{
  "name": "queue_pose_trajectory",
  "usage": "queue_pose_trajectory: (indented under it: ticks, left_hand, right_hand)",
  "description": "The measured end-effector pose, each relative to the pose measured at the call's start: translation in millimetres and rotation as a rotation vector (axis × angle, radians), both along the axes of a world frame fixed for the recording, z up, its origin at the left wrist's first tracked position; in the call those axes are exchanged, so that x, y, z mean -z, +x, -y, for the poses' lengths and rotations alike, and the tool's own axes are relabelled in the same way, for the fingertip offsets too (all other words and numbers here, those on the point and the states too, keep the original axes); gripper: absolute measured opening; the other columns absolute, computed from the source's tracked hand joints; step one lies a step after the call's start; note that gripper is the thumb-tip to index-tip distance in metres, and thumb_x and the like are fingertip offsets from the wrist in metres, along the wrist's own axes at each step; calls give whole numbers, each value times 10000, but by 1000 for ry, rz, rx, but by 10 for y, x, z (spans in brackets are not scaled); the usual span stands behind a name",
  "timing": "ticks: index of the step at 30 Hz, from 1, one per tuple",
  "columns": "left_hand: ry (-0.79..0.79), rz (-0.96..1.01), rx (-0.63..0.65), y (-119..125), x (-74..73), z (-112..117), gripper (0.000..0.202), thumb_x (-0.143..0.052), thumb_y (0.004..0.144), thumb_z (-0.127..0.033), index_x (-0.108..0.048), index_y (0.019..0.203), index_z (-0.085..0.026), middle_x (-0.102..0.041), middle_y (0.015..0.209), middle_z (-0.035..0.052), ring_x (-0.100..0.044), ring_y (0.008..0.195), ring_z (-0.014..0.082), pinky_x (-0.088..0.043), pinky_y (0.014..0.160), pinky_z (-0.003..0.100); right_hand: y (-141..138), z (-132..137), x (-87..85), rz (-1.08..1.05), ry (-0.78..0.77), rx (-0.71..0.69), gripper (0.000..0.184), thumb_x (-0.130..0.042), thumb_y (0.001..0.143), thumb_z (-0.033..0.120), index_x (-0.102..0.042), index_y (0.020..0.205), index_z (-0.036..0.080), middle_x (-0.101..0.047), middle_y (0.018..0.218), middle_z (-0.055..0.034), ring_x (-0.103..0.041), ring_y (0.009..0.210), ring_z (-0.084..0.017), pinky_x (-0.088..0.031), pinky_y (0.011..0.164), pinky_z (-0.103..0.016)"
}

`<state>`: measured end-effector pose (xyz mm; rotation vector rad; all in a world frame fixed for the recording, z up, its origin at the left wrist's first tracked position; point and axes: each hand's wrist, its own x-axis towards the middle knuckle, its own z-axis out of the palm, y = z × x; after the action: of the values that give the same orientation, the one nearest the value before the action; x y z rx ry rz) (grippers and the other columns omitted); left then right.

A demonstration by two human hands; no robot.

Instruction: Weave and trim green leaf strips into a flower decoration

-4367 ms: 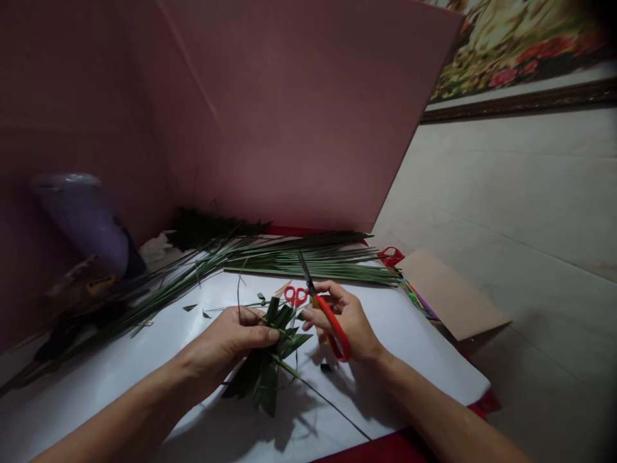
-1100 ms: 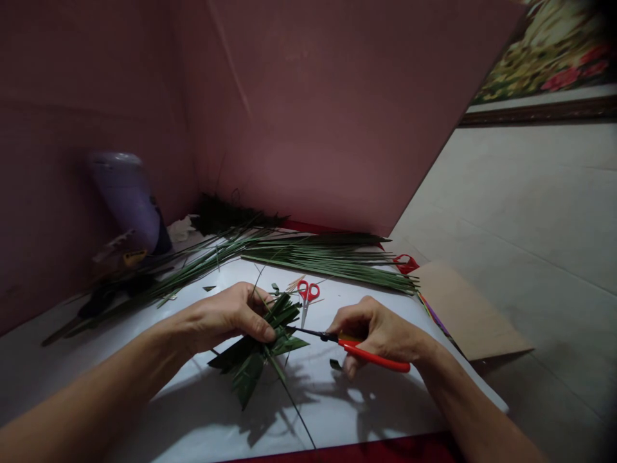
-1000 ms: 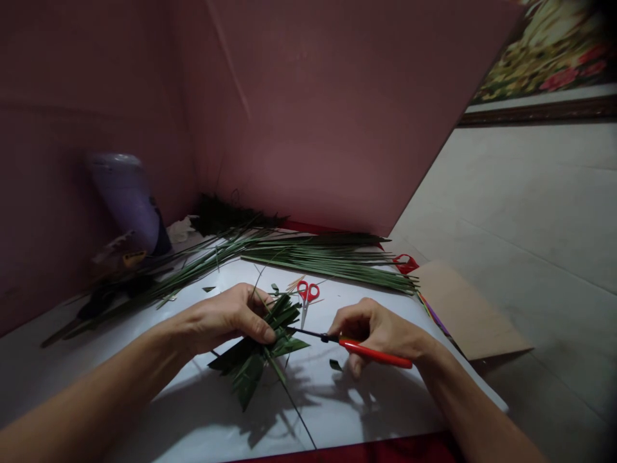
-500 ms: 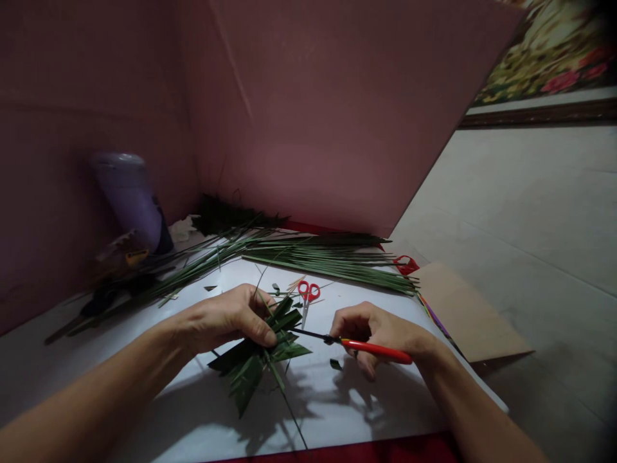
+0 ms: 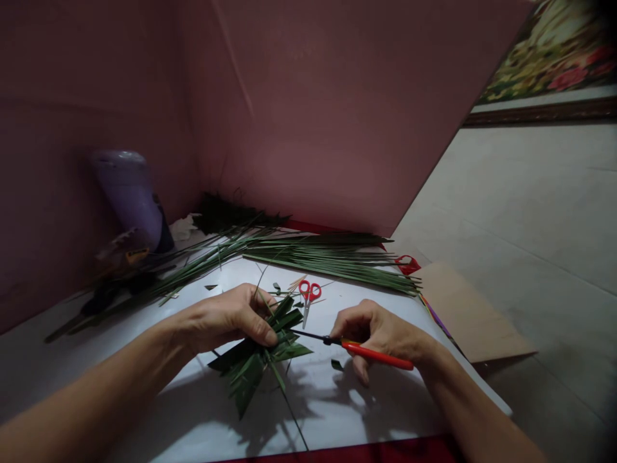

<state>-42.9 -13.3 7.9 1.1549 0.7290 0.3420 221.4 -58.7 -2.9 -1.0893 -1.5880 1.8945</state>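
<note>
Between the thumb and fingers of my left hand (image 5: 250, 318) is a folded piece of woven green palm leaf (image 5: 248, 376), its pointed ends fanning out to both sides. A long thin stem trails from it toward the table's near edge. My right hand (image 5: 383, 334) is closed around a pair of scissors (image 5: 376, 355) with red handles and slim dark blades. The blade tips reach the right side of the leaf piece; whether they are between its strips I cannot tell. A small cut leaf scrap (image 5: 337, 365) lies below the scissors.
On the white tabletop (image 5: 193, 411), small scissors with red rings (image 5: 310, 292) lie beyond my hands. Long green leaf strips (image 5: 332, 260) spread across the back. A purple container (image 5: 130, 199) stands at the left, and a brown board (image 5: 470, 315) is at the right.
The red handle of the scissors has swung slightly downward, and a finger of my right hand has shifted with it. My left hand and the palm leaf have stayed almost still.
</note>
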Motion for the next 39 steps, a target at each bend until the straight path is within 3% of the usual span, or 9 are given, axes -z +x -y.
queue_pose_trajectory:
  ticks: [14, 23, 29, 34, 39]
  left_hand:
    - [-25, 67, -10, 14, -41, 8, 103, -707, 505, -87, -637, 579, -105, -608, 542, 15, -526, 492, 100, -377, 490, 206]
    - [-22, 120, -5, -12, -10, 3, 110, -710, 562, -90, -660, 660, -79, -629, 608, 39, -548, 531, 107, -398, 523, 211]
    - [-12, 124, -111, -9, -17, -11, 101, -696, 666, -181, -658, 683, -89, -631, 638, 46, -546, 538, 97, -412, 533, 205]
    - [24, 153, -215, -5, -24, -17, 134, -704, 672, -205, -667, 726, -88, -621, 632, 40, -536, 519, 85, -405, 508, 191]
    - [55, 222, -256, 2, -57, 4, 132, -699, 674, -209, -663, 732, -95, -600, 622, 29, -525, 503, 78, -394, 478, 179]
  right_hand:
    - [-48, 2, 11, -30, 119, 13, 301, -816, 568, 265, -596, 721, 127, -472, 439, 89, -577, 414, -95, -450, 398, -165]
    - [-7, -10, 21, -3, 116, 65, 350, -825, 545, 268, -578, 753, 131, -542, 448, 67, -572, 409, -89, -386, 373, -138]
    - [12, -66, 63, -52, 156, 112, 317, -795, 586, 236, -586, 805, 140, -565, 507, 62, -479, 412, -41, -373, 419, -142]
    - [-37, -107, 129, -66, 246, 166, 372, -805, 523, 246, -580, 806, 160, -544, 568, 62, -474, 477, -63, -390, 458, -174]
    - [-179, -113, 275, -23, 276, 185, 295, -763, 575, 251, -568, 781, 169, -522, 563, 59, -451, 494, -74, -354, 460, -185]
